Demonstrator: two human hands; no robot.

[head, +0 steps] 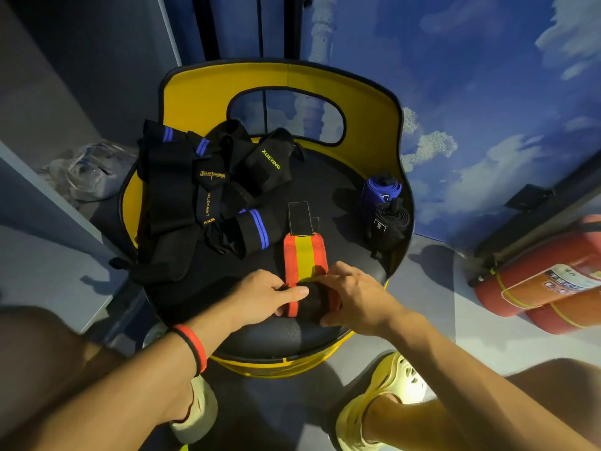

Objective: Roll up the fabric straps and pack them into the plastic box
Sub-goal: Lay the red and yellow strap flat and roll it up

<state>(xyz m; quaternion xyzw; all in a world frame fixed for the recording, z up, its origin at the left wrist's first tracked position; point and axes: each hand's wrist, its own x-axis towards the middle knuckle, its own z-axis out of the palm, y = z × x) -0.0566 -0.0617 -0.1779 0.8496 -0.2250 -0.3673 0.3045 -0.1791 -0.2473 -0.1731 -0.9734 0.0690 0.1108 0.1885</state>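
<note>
An orange strap with a yellow centre stripe (pixel 304 257) lies on the black seat of a yellow chair (pixel 247 330), its near end partly rolled. My left hand (pixel 263 296) and my right hand (pixel 353 296) grip the roll from either side. The strap's black velcro tab (pixel 300 218) points away from me. A pile of unrolled black straps (pixel 201 190), some with blue stripes, covers the seat's left and back. Two rolled straps, one blue (pixel 382 190) and one black (pixel 388 222), stand at the seat's right edge. No plastic box is in view.
The chair's yellow backrest (pixel 201 89) curves round the far side. Red fire extinguishers (pixel 549 284) lie on the floor to the right. A clear bag of items (pixel 87 170) sits in the left corner. My feet in yellow shoes (pixel 383 395) are below the seat.
</note>
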